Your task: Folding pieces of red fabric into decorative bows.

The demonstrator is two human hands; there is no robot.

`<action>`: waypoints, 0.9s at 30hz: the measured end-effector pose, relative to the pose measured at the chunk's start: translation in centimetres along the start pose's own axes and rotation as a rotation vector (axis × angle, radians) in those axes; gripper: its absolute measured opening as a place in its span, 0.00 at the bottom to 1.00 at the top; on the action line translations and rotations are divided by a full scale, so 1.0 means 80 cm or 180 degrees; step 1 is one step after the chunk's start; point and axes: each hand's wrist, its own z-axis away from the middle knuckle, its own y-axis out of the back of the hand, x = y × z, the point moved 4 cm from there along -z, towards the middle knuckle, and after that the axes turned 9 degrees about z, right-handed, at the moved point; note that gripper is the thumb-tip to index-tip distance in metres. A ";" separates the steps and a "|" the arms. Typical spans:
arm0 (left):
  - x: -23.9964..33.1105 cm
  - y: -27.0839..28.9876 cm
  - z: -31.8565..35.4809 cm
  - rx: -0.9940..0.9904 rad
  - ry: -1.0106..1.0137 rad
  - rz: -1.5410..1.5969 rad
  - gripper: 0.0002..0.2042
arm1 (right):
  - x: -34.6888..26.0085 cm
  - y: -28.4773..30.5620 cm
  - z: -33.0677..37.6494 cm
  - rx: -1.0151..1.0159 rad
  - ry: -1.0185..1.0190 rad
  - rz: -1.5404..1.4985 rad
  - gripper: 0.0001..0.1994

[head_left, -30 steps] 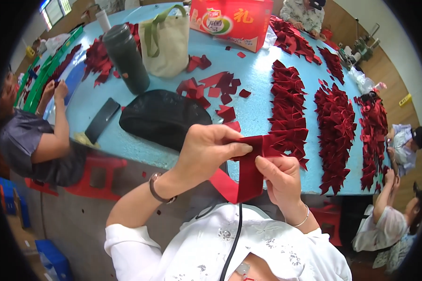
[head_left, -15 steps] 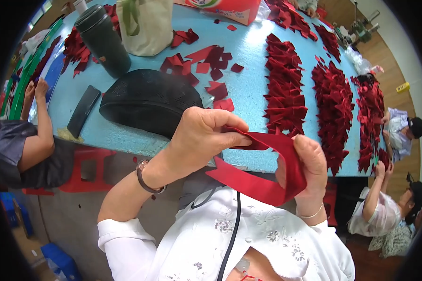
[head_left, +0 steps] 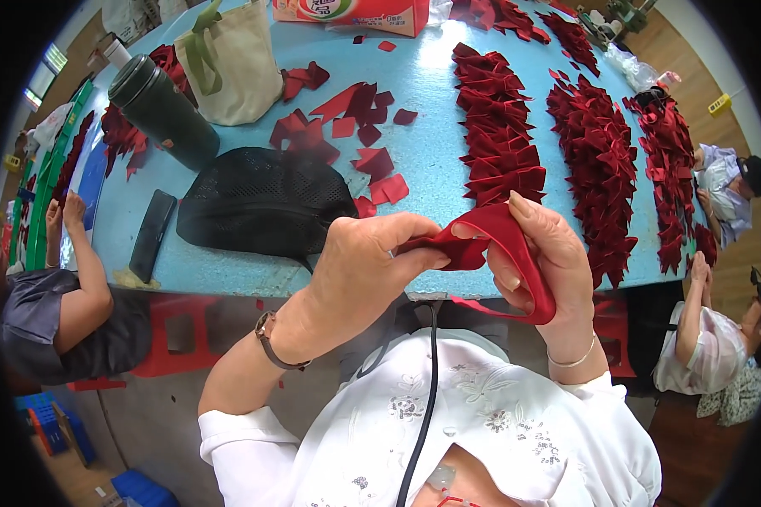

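A dark red velvet ribbon (head_left: 492, 221) is held up in front of my chest, over the table's near edge. My left hand (head_left: 355, 266) pinches its left part between thumb and fingertips. From there it curves into a loop around the fingers of my right hand (head_left: 562, 262). My right thumb presses the top of the loop, with the other fingers curled inside it. The ribbon's lower strip runs back leftward, seen nearly edge-on. Beyond my hands lies a long row of folded red ribbon pieces (head_left: 500, 127).
Two more red rows (head_left: 596, 177) (head_left: 672, 177) lie to the right. Leftward are a black mesh pouch (head_left: 266, 203), a phone (head_left: 152, 237), a dark tumbler (head_left: 165, 114) and a cream tote (head_left: 237, 68). Loose red scraps (head_left: 372, 160) lie mid-table. People sit at both sides.
My right fingers have curled further into the ribbon loop. The loop has narrowed, and its notched tail, earlier broad toward me, has turned edge-on. The whole view has shifted slightly.
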 end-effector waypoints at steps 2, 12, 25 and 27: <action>-0.002 -0.001 -0.001 -0.0009 0.0129 0.0053 0.10 | 0.000 0.000 0.001 0.0068 0.0086 0.0046 0.16; 0.004 -0.004 -0.012 0.0141 -0.0131 -0.0028 0.10 | -0.004 -0.006 0.008 0.0007 0.0101 0.0031 0.15; -0.009 0.007 -0.014 0.0280 0.0493 0.0586 0.04 | 0.016 -0.021 0.020 0.0014 -0.0039 0.0111 0.11; -0.011 0.011 -0.015 0.0480 0.0701 0.1168 0.04 | 0.028 -0.014 0.023 0.0083 -0.0019 0.0209 0.09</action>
